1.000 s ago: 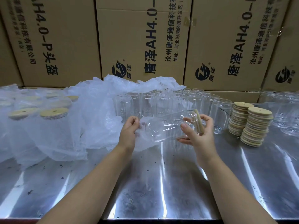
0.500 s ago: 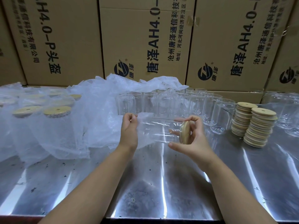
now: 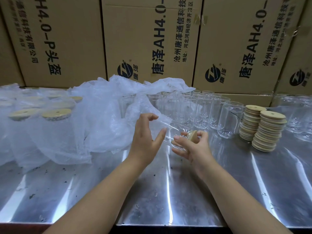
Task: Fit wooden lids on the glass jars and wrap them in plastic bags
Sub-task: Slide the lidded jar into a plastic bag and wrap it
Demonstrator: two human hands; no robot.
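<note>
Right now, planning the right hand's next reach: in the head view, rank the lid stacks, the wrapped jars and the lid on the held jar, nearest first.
1. The lid on the held jar: gripped in the right hand itself.
2. The lid stacks: off to its right.
3. The wrapped jars: far left.

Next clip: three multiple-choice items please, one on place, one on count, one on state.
1. The loose lid stacks stand: A far left; B at the near edge; C right of the open jars.
2. Loose lid stacks: A two; B one; C four.
3. The jar in the right hand is: A lidless; B lidded, on its side; C upright, lidded.
C: they stand past the open jars' right end. A: two columns show. B: its wooden lid caps it, body horizontal.
</note>
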